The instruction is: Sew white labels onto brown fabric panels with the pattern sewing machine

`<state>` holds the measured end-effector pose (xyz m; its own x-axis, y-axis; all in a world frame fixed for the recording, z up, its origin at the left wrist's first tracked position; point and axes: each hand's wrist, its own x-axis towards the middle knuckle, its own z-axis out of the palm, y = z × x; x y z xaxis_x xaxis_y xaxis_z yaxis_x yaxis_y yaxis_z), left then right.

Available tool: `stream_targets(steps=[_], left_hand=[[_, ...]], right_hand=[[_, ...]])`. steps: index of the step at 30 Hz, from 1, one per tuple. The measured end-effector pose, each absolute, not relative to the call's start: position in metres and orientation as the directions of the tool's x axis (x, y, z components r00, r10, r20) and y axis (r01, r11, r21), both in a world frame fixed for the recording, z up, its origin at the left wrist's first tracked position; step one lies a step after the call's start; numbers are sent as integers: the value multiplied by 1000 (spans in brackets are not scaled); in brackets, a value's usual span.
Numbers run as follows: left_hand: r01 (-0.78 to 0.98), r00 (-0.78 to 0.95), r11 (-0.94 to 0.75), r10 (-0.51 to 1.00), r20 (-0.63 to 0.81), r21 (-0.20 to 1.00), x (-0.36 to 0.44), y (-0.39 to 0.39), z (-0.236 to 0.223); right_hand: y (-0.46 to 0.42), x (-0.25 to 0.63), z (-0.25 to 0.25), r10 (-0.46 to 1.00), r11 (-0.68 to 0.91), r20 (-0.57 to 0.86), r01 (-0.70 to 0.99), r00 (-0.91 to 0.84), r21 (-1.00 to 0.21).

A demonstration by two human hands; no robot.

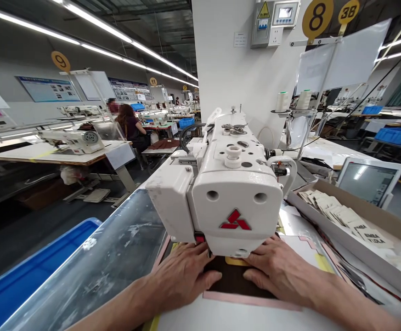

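Observation:
A white sewing machine (236, 197) with a red emblem stands right in front of me, and its head hides the needle area. Below it lies a dark brown fabric piece (233, 280), bordered by pink strips (248, 299) on a white board (228, 317). My left hand (181, 271) rests flat on the left part of the fabric, thumb stretched toward the middle. From the other side my right hand (279, 266) lies on the right part, thumb pointing inward. The fingertips of both hands partly vanish under the machine head. A yellow piece (236, 261) shows between them.
At right is a cardboard box (324, 225) of printed labels (352, 218), with a tablet-like screen (370, 181) behind it. Thread cones (282, 102) stand beyond the machine. A blue bin (42, 271) sits low at left. Farther off, a person (131, 126) sits among other machines.

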<state>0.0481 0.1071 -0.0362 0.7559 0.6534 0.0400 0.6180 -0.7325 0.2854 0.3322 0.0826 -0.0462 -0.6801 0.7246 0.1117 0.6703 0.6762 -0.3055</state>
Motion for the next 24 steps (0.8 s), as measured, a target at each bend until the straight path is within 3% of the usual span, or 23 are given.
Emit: stream_targets(steps=[13,19,24], left_hand=[[622,755,-729,656,31,284,50,104,-29],[630,755,-722,655,-10,287,37,101,-30],[669,724,-696,689,-17,262,-4,85,-37]], right_hand=[[80,334,-45,713,694,150,659,-685,-289],[64,341,-57,708,701,256,697,-658,-148],[51,348,-58,583,755,360,650,-728,92]])
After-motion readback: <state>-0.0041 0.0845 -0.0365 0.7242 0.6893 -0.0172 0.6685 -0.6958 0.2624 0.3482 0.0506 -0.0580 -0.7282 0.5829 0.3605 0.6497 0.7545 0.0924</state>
